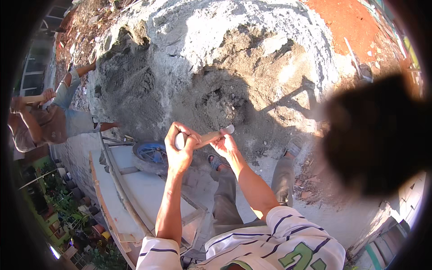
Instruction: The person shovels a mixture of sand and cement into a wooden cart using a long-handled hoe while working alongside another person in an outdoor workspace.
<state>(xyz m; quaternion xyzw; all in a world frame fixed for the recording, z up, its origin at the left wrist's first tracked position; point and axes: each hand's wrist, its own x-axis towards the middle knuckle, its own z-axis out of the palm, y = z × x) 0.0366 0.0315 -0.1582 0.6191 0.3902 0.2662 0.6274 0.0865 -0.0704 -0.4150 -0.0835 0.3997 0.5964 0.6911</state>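
In the middle of the head view, my left hand [179, 152] is closed round a wooden handle [208, 137] near its pale, rounded end. My right hand [224, 145] grips the same handle a little to the right. Beyond my hands lies a large heap of grey mixed sand or mortar [216, 99], white and powdery along its upper part. A large dark shape [373, 135], too blurred to make out, is close to the camera at the right. My sandalled feet [216, 162] stand at the heap's near edge.
Another person [40, 121] at the left holds a wooden handle with both hands. A wheel [153, 152] and pale panels with poles [112, 189] lie at lower left, beside potted plants [67, 202]. Red soil [342, 22] is at upper right.
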